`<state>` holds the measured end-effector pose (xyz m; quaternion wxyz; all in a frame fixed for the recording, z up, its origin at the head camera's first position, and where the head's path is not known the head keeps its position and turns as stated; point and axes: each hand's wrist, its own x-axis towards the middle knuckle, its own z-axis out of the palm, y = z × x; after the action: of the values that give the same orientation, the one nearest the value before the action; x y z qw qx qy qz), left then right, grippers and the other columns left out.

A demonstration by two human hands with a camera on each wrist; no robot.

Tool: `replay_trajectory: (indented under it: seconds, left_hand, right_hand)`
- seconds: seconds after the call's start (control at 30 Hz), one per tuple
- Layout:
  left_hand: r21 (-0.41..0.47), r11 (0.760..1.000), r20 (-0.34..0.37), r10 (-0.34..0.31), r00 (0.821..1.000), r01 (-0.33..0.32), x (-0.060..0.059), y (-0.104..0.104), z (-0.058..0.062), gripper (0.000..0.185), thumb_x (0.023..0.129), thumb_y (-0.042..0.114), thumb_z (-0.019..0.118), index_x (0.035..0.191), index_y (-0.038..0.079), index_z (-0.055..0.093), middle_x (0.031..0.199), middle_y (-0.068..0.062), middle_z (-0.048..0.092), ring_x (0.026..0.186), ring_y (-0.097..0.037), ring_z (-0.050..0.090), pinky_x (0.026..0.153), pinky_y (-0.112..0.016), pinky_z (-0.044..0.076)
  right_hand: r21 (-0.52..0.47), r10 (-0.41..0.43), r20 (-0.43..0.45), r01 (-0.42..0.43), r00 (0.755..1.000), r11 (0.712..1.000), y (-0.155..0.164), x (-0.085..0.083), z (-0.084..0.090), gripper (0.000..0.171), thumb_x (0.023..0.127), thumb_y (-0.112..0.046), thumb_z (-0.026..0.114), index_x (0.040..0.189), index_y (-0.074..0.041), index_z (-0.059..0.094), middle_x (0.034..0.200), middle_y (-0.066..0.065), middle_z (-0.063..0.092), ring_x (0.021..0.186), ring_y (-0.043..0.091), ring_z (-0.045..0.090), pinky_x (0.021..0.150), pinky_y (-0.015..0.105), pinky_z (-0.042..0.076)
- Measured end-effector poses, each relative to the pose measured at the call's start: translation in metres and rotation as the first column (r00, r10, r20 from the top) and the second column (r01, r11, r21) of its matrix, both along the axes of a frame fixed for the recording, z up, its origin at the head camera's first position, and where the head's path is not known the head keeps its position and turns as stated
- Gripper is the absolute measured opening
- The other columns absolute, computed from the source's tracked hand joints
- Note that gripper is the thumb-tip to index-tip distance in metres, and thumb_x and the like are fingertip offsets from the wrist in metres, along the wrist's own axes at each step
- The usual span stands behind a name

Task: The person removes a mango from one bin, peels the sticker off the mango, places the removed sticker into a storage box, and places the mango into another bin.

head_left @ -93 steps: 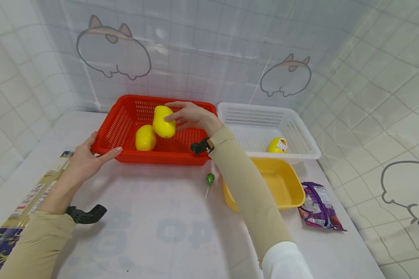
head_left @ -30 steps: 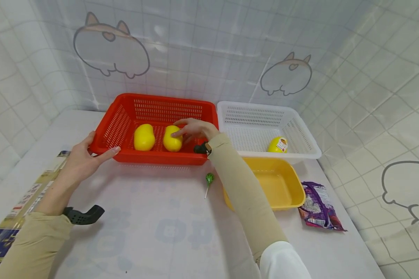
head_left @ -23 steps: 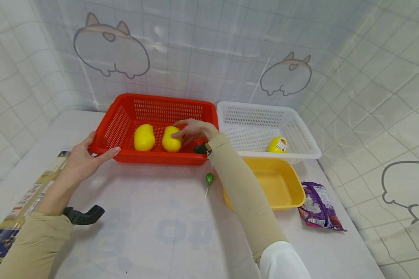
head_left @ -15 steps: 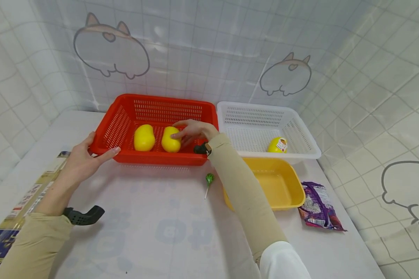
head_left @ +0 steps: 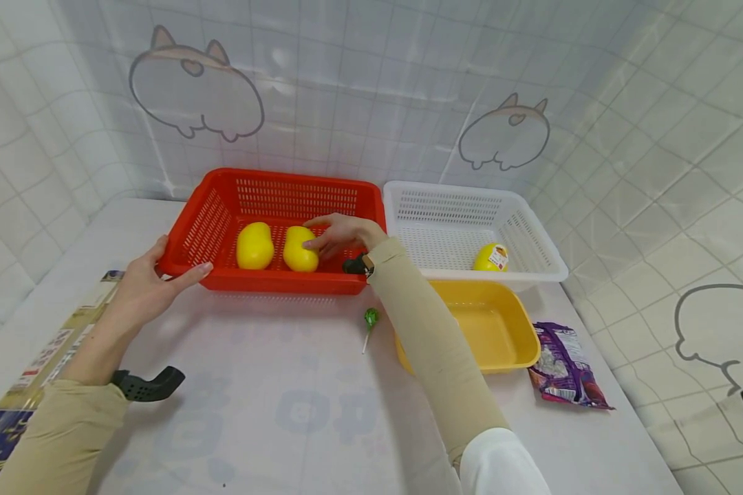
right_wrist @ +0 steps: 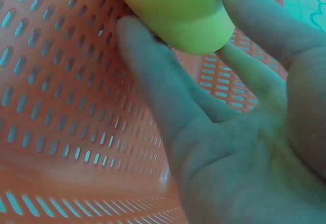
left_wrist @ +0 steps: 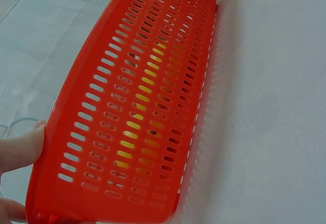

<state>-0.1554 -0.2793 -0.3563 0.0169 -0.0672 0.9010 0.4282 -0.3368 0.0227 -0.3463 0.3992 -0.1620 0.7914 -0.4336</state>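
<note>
In the head view my right hand [head_left: 340,232] reaches into the red basket [head_left: 285,280] and holds a yellow mango [head_left: 300,251] from its right side. The right wrist view shows the thumb on one side of this mango [right_wrist: 178,12] and fingers on the other; the top is cut off by the frame. A second mango [head_left: 255,246] lies to its left in the same basket. My left hand [head_left: 148,285] grips the basket's front left corner. In the left wrist view, yellow shows through the slots of the basket [left_wrist: 127,102], and part of the left hand [left_wrist: 20,152] is out of frame.
A white basket [head_left: 446,247] stands right of the red one, with a stickered yellow fruit [head_left: 490,257] inside. In front are a yellow tub [head_left: 495,330], partly behind the right forearm, a green lollipop [head_left: 371,317] and a purple packet [head_left: 566,364]. A patterned flat strip [head_left: 56,350] lies left.
My right hand has lowered the mango from above the basket to beside the other one. Over the last second the mango has shifted and turned slightly leftward. The left hand stays at the corner.
</note>
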Motion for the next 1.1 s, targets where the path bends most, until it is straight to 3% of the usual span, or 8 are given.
replay_trajectory:
  seconds: [0.37, 0.77, 0.97, 1.1]
  left_hand:
    - [0.005, 1.0, -0.012, -0.005, 1.0, 0.005, 0.001, -0.001, 0.0, 0.107, 0.094, 0.059, 0.057, 0.158, 0.006, -0.01, 0.16, -0.034, 0.016, 0.136, -0.054, 0.027, 0.102, -0.071, 0.039]
    - [-0.009, 1.0, -0.003, -0.008, 1.0, 0.008, 0.001, -0.002, 0.0, 0.109, 0.093, 0.061, 0.056, 0.157, 0.005, -0.011, 0.16, -0.034, 0.015, 0.136, -0.054, 0.026, 0.102, -0.071, 0.039]
    - [-0.01, 1.0, 0.008, -0.009, 1.0, 0.009, 0.001, -0.001, -0.002, 0.109, 0.093, 0.062, 0.056, 0.157, 0.005, -0.011, 0.16, -0.034, 0.014, 0.136, -0.053, 0.026, 0.103, -0.069, 0.04]
    - [-0.013, 1.0, -0.002, -0.006, 1.0, 0.006, 0.001, -0.003, -0.001, 0.108, 0.093, 0.062, 0.055, 0.158, 0.006, -0.011, 0.161, -0.033, 0.014, 0.136, -0.053, 0.026, 0.102, -0.07, 0.04]
  right_hand:
    - [0.014, -0.037, -0.015, 0.037, 0.999, 0.999, 0.0, 0.001, 0.002, 0.07, 0.09, -0.026, 0.074, 0.152, -0.02, 0.041, 0.143, 0.008, 0.051, 0.116, 0.031, 0.064, 0.102, 0.042, 0.053]
    - [-0.044, -0.103, -0.013, 0.102, 0.995, 0.994, -0.002, 0.0, 0.003, 0.067, 0.092, -0.02, 0.072, 0.151, -0.015, 0.043, 0.143, 0.01, 0.05, 0.112, 0.029, 0.064, 0.105, 0.045, 0.05]
    - [0.056, -0.1, -0.17, 0.111, 0.98, 0.992, -0.002, 0.002, 0.017, 0.067, 0.093, -0.026, 0.071, 0.152, -0.015, 0.041, 0.153, 0.008, 0.041, 0.127, 0.033, 0.054, 0.108, 0.045, 0.047]
    - [0.099, -0.065, -0.284, 0.096, 0.957, 0.99, -0.002, 0.006, 0.034, 0.066, 0.095, -0.03, 0.069, 0.153, -0.017, 0.041, 0.157, 0.005, 0.035, 0.124, 0.029, 0.051, 0.109, 0.044, 0.047]
